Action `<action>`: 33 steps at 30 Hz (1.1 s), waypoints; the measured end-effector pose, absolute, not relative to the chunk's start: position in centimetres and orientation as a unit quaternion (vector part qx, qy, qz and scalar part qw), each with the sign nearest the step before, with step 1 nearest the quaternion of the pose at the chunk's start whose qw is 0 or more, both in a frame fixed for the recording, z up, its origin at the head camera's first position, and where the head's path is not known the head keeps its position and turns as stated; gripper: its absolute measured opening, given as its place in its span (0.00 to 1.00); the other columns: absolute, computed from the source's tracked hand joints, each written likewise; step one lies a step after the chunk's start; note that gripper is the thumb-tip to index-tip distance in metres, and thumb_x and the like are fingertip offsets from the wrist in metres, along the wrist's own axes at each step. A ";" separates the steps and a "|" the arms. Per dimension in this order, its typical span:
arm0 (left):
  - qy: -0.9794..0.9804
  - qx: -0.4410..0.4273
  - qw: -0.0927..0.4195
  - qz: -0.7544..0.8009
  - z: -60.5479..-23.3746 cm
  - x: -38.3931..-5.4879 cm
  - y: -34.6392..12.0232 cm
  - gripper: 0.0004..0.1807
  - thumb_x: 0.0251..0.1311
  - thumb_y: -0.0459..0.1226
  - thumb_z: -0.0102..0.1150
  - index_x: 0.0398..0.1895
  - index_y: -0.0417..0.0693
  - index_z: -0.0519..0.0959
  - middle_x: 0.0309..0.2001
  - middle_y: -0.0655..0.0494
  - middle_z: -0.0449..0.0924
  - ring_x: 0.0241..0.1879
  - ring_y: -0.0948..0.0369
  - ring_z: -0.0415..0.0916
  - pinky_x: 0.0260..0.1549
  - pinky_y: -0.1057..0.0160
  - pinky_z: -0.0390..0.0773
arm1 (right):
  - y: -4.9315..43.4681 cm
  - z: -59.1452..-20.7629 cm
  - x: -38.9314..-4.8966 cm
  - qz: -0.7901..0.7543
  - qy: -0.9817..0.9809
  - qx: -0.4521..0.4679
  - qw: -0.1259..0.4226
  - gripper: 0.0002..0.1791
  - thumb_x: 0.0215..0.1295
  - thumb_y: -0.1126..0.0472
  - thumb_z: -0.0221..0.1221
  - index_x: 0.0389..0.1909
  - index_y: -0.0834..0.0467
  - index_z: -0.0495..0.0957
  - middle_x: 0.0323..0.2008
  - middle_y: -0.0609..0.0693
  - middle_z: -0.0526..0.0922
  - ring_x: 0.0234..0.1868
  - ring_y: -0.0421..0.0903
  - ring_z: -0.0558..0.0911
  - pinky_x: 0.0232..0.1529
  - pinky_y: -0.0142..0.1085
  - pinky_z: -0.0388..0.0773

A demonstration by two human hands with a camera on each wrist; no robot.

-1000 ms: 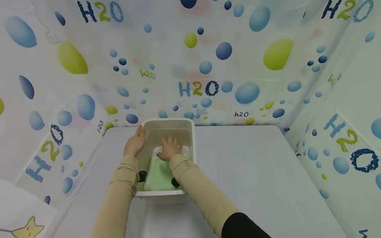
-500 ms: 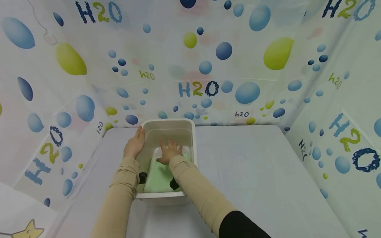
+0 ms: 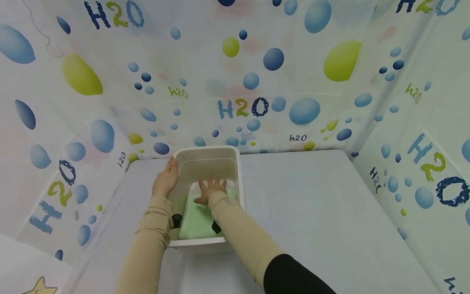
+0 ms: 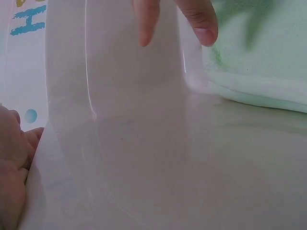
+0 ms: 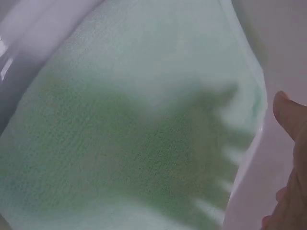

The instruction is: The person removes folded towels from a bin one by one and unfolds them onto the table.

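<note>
A cream plastic bin [image 3: 238,171] stands on the white table, and a folded light green towel [image 3: 198,226] lies inside it. My left hand [image 3: 166,178] rests along the outside of the bin's left wall with straight fingers; the left wrist view shows part of that hand [image 4: 12,167] at the left edge. Over the far end of the towel, my right hand [image 3: 210,191] holds its fingers spread, palm down, gripping nothing. In the right wrist view the right hand [image 5: 290,163] appears at the right edge, and a hand-shaped shadow falls on the towel [image 5: 144,62]. Contact between them cannot be told.
White table surface [image 3: 301,212] extends right of the bin. A white sheet printed with balloons and lettering [image 3: 242,108] hangs behind and at both sides. The bin's far side stands close to the back sheet.
The head view has tilted slightly. My right hand sits marginally lower in the view with its fingers still spread. The left hand stays at the bin's left wall, and the towel looks unmoved.
</note>
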State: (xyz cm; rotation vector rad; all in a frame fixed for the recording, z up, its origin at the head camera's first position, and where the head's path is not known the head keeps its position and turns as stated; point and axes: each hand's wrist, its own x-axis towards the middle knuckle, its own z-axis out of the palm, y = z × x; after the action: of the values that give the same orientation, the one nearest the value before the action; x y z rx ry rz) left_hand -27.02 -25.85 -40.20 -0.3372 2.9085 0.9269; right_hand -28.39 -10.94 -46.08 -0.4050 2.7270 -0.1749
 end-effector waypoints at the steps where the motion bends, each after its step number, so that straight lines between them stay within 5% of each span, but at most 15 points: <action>1: 0.947 -0.110 0.036 0.300 -40.2 -27.0 -25.8 0.35 0.59 0.60 0.05 0.68 0.60 0.36 0.65 0.37 0.50 0.59 0.35 0.54 0.56 0.40 0.56 | -10.8 -45.8 -28.2 -0.065 0.968 -0.143 0.196 0.44 0.52 0.31 0.46 0.65 0.33 0.34 0.70 0.46 0.38 0.70 0.53 0.42 0.65 0.55 0.40; 9: 0.948 -0.108 0.046 0.295 -39.7 -27.1 -25.8 0.34 0.59 0.60 0.04 0.68 0.60 0.35 0.66 0.38 0.48 0.60 0.35 0.53 0.56 0.39 0.55 | -10.4 -44.1 -27.1 -0.078 0.955 -0.105 0.267 0.40 0.55 0.34 0.46 0.67 0.40 0.42 0.69 0.49 0.43 0.70 0.52 0.44 0.67 0.50 0.43; 16: 0.948 -0.109 0.043 0.295 -40.0 -26.9 -25.8 0.33 0.59 0.60 0.05 0.68 0.61 0.34 0.66 0.40 0.47 0.60 0.35 0.52 0.57 0.40 0.54 | -10.5 -45.0 -27.3 -0.058 0.955 -0.102 0.271 0.42 0.53 0.33 0.47 0.67 0.41 0.44 0.69 0.50 0.47 0.69 0.50 0.49 0.66 0.50 0.45; 23: 0.948 -0.113 0.033 0.297 -40.1 -26.6 -25.6 0.33 0.59 0.60 0.06 0.68 0.61 0.36 0.66 0.42 0.48 0.60 0.35 0.53 0.57 0.40 0.55 | -9.9 -43.3 -26.1 -0.076 0.941 -0.103 0.315 0.41 0.54 0.35 0.48 0.67 0.41 0.44 0.69 0.48 0.46 0.70 0.47 0.44 0.67 0.49 0.38; 33: 0.947 -0.112 0.032 0.299 -40.0 -26.8 -25.6 0.33 0.60 0.59 0.06 0.68 0.60 0.36 0.66 0.40 0.49 0.59 0.35 0.53 0.57 0.40 0.55 | -12.8 -54.9 -33.4 -0.053 0.933 -0.098 0.342 0.48 0.44 0.26 0.49 0.65 0.31 0.36 0.69 0.41 0.46 0.69 0.50 0.47 0.61 0.63 0.30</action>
State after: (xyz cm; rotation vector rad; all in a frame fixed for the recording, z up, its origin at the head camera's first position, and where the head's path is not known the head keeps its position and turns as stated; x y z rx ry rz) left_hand -26.79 -25.61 -40.01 -0.3456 2.9166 0.9211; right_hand -33.36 -12.84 -54.87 -0.2539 2.4274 -0.1369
